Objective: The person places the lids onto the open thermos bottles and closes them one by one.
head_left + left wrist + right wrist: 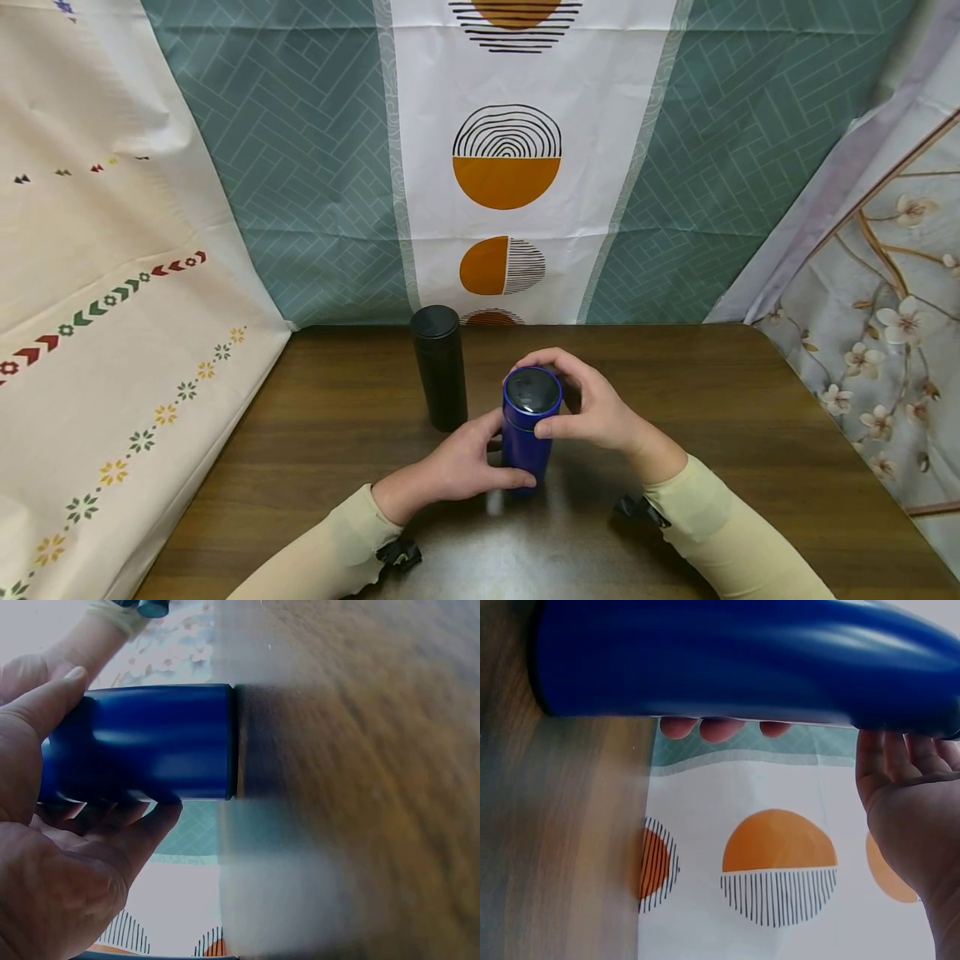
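A blue thermos flask point(527, 446) with a dark, glossy lid top point(532, 390) stands upright on the table. My left hand point(471, 462) grips its body from the left, thumb across the near side. Around the lid, my right hand point(592, 404) holds on from the right, its thumb on the near side and its fingers behind. In the left wrist view, the flask's base point(232, 742) meets the tabletop, and the left hand point(67, 847) wraps its body. The right wrist view shows the flask point(705, 660) with the right hand point(915, 802) at its lid end.
Behind and left of the flask stands a black thermos flask point(441, 371), close to my left hand. The brown wooden table point(315, 433) ends at a teal and white patterned cloth point(322, 208). Other patterned cloths hang at the left point(150, 333) and right point(862, 375).
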Available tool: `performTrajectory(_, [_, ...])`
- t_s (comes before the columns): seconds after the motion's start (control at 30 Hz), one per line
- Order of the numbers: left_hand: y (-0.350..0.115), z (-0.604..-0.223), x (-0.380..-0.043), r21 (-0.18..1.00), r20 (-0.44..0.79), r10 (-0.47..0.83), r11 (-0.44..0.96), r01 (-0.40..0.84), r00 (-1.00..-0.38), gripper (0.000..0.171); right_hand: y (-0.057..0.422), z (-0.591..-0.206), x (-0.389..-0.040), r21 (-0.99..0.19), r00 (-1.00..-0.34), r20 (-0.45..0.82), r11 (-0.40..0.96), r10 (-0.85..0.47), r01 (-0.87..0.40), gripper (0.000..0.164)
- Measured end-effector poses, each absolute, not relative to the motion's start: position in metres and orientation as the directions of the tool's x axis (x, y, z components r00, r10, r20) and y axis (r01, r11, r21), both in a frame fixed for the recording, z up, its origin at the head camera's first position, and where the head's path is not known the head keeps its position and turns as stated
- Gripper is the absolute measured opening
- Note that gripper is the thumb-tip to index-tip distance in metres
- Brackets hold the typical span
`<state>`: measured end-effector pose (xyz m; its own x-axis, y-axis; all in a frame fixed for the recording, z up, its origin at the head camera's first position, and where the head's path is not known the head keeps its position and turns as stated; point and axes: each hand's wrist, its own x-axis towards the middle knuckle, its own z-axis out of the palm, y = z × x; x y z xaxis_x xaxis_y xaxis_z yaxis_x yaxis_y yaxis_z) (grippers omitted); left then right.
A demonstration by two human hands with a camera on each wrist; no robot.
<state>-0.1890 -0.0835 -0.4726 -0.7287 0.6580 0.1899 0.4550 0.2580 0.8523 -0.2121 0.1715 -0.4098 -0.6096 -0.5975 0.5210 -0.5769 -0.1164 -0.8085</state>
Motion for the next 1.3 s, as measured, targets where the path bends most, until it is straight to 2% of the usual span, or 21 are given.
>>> performTrajectory(0.33, [-0.0827,-0.4725,-0.1891,0.856,0.19,0.658,0.252,0.451,-0.728,0.074,0.17,-0.4134,-0.2121,-0.802,-0.618,0.536,-0.119,-0.575,-0.585,0.077])
performTrajectory(0.43, [-0.0824,-0.473,-0.1892,0.856,0.187,0.657,0.256,0.45,-0.73,0.073,0.1702,-0.414,-0.214,-0.784,-0.566,0.56,-0.166,-0.604,-0.599,0.084])
performTrajectory(0.53, [-0.0823,-0.4729,-0.1891,0.853,0.182,0.654,0.266,0.448,-0.735,0.073,0.1695,-0.414,-0.2176,-0.762,-0.481,0.596,-0.262,-0.643,-0.593,0.09])
performTrajectory(0.63, [-0.0823,-0.4727,-0.1888,0.849,0.178,0.65,0.278,0.449,-0.739,0.073,0.1676,-0.4125,-0.2203,-0.746,-0.408,0.622,-0.346,-0.668,-0.569,0.089])
performTrajectory(0.73, [-0.0826,-0.4729,-0.1885,0.845,0.181,0.647,0.283,0.453,-0.741,0.073,0.1662,-0.4103,-0.2203,-0.735,-0.379,0.633,-0.369,-0.675,-0.569,0.084])
performTrajectory(1.03, [-0.084,-0.4726,-0.1878,0.843,0.186,0.637,0.287,0.455,-0.748,0.074,0.1665,-0.4068,-0.2199,-0.736,-0.381,0.622,-0.346,-0.684,-0.582,0.069])
performTrajectory(1.3, [-0.0827,-0.4718,-0.1886,0.848,0.188,0.651,0.271,0.456,-0.736,0.076,0.1711,-0.4098,-0.2191,-0.738,-0.446,0.61,-0.264,-0.655,-0.621,0.062])
